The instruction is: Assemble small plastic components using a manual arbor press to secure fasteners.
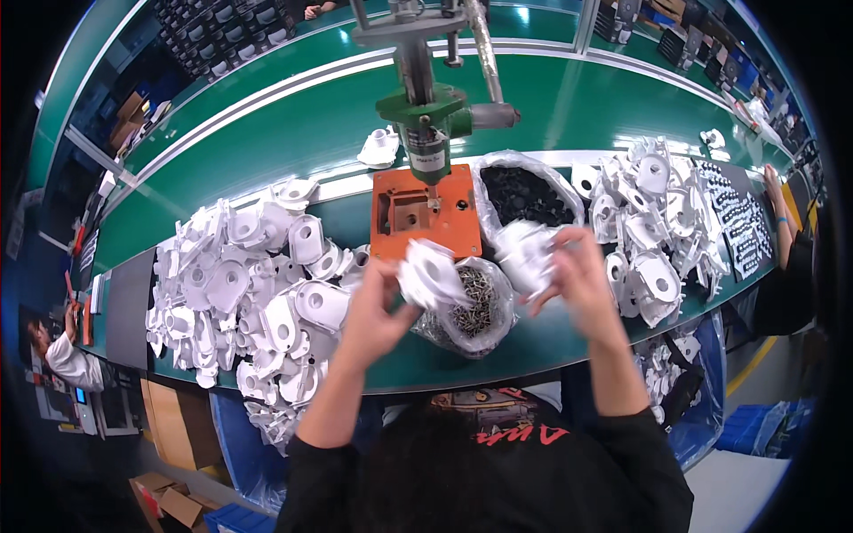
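Observation:
My left hand (380, 306) grips a white plastic part (430, 275) with a round hole, held just in front of the orange fixture block (384, 242). In my right hand (576, 274) is a second white plastic part (524, 253), smeared by motion, near the bag of black pieces (524, 191). A clear bag of small metal screws (475, 311) sits between my hands. Above the orange block, which has a recessed pocket, hangs the green and grey head of a press-like machine (426, 147). The pocket holds no white part.
Large piles of white parts lie at left (231, 284) and right (653, 213). A lone white part (379, 147) rests behind the block. Blue-lined bins (235, 453) stand below the table edge. Other people work at far left (71, 355) and far right (782, 213).

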{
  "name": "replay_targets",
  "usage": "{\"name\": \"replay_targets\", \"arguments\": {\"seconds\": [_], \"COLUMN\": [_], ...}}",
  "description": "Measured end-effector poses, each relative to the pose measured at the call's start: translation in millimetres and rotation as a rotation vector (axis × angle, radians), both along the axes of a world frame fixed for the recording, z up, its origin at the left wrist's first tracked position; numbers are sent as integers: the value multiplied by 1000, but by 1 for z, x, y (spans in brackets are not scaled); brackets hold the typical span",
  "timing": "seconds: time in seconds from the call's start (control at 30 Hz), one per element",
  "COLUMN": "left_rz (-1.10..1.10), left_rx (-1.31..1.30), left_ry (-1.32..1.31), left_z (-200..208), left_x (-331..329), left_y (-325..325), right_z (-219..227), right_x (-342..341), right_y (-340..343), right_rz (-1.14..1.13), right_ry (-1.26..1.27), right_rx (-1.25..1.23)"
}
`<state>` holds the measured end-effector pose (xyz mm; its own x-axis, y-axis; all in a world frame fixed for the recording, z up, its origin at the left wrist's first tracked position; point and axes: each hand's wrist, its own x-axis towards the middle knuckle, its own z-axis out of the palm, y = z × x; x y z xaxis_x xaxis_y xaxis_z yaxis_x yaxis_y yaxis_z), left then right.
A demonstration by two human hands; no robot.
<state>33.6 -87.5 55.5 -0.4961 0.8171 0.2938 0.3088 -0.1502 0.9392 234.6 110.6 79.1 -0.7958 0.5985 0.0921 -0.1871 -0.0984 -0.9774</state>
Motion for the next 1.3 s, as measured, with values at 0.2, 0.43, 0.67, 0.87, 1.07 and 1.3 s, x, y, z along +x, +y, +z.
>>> {"name": "replay_targets", "arguments": {"seconds": [0.2,0.43,0.67,0.87,1.07,1.3], "left_rz": [-141,-134,-62,33,54,9], "left_rx": [245,240,259,167,36,73], "left_ry": [-238,-98,16,-127,-66,-126], "left_z": [-24,-31,-21,-13,-10,-15], "left_x": [53,60,70,77,73,68], "left_y": [7,10,20,27,25,26], "right_z": [-22,-24,-33,-15,-8,2], "right_x": [-13,1,-5,-2,-3,-3], "right_y": [-58,-66,-87,-72,-66,-55], "right_rz": [15,29,-15,148,196,330], "right_ry": [-50,-234,-231,-358,-437,-484], "right_rx": [-89,52,68,-14,-8,-118]}}
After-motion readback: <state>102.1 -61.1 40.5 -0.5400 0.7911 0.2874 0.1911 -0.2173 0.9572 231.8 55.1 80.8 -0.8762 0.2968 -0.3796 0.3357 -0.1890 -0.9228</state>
